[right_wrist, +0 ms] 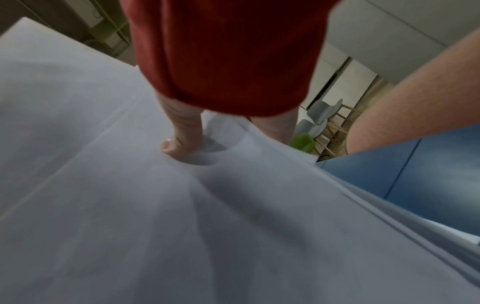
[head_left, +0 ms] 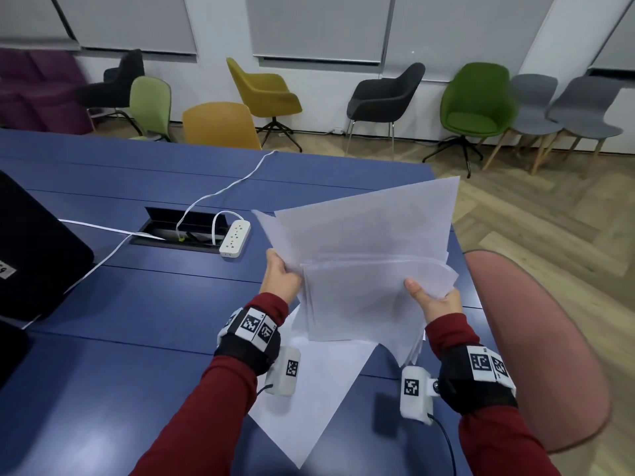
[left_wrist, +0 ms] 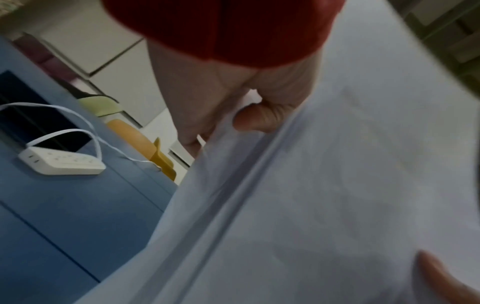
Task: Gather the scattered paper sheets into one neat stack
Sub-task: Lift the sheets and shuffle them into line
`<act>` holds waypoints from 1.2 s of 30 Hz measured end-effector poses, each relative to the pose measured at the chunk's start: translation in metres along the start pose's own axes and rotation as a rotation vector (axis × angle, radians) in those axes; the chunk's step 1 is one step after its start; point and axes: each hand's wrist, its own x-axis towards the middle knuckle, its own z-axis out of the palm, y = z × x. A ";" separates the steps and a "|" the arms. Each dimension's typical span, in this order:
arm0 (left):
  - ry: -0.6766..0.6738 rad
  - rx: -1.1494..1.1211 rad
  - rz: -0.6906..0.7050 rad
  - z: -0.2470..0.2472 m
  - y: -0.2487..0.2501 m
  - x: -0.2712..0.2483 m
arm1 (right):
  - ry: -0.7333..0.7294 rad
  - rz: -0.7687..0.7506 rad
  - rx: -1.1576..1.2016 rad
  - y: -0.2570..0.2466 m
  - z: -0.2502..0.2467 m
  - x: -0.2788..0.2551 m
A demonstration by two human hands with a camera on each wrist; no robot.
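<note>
An uneven bundle of white paper sheets (head_left: 360, 266) is lifted above the blue table (head_left: 120, 321), fanned and askew. My left hand (head_left: 281, 280) grips the bundle's left edge; in the left wrist view the left hand (left_wrist: 233, 115) has its thumb curled over the sheets (left_wrist: 337, 185). My right hand (head_left: 433, 300) pinches the right side, thumb on top. The right wrist view shows the right hand (right_wrist: 182, 144) pressing its thumb into the paper (right_wrist: 130, 205). One more white sheet (head_left: 316, 400) lies flat on the table below the bundle.
A white power strip (head_left: 235, 238) with white cables lies by an open cable hatch (head_left: 178, 228) mid-table. A black case (head_left: 34, 249) sits at the left. A pink chair back (head_left: 536, 338) stands close on the right. Several chairs line the far wall.
</note>
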 end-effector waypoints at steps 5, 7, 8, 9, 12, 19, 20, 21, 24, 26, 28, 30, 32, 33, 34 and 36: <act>-0.050 -0.053 -0.053 -0.006 -0.006 0.003 | 0.076 -0.014 0.067 -0.007 -0.001 -0.003; -0.105 -0.046 -0.081 -0.005 -0.009 0.000 | 0.026 0.024 0.023 0.002 0.000 -0.007; -0.134 -0.036 -0.092 -0.003 -0.008 -0.003 | -0.007 0.049 -0.005 0.008 0.001 -0.009; -0.163 -0.020 -0.096 -0.001 -0.012 -0.005 | -0.030 0.075 -0.032 0.015 0.002 -0.010; -0.210 0.079 -0.062 0.002 -0.019 -0.006 | -0.045 0.125 -0.038 0.024 0.006 -0.011; -0.425 0.234 -0.001 -0.005 -0.029 0.009 | -0.033 0.130 -0.074 0.017 0.004 -0.003; -0.465 0.288 -0.001 -0.007 -0.038 0.016 | -0.028 0.133 -0.069 0.017 0.005 -0.002; -0.508 0.325 -0.006 -0.008 -0.046 0.021 | -0.005 0.130 -0.067 0.018 0.007 0.000; -0.545 0.317 0.024 -0.007 -0.032 0.014 | 0.091 0.094 -0.051 0.011 0.010 0.004; -0.514 0.280 0.040 -0.007 -0.016 0.003 | 0.109 0.068 -0.015 0.005 0.011 0.003; -0.500 0.241 0.055 -0.006 -0.013 -0.004 | 0.094 0.059 -0.018 0.003 0.009 -0.003; -0.462 0.228 0.056 -0.002 -0.011 -0.014 | 0.044 0.123 -0.044 0.013 0.007 -0.007; -0.322 0.220 0.012 0.006 -0.017 -0.021 | -0.040 0.214 -0.114 0.028 0.008 -0.016; -0.253 0.209 -0.009 0.009 -0.022 -0.022 | -0.057 0.244 -0.138 0.036 0.009 -0.018; -0.197 0.216 -0.016 0.011 -0.027 -0.022 | -0.052 0.259 -0.153 0.039 0.010 -0.019; -0.102 0.240 -0.012 0.012 -0.033 -0.020 | -0.044 0.250 -0.152 0.036 0.012 -0.019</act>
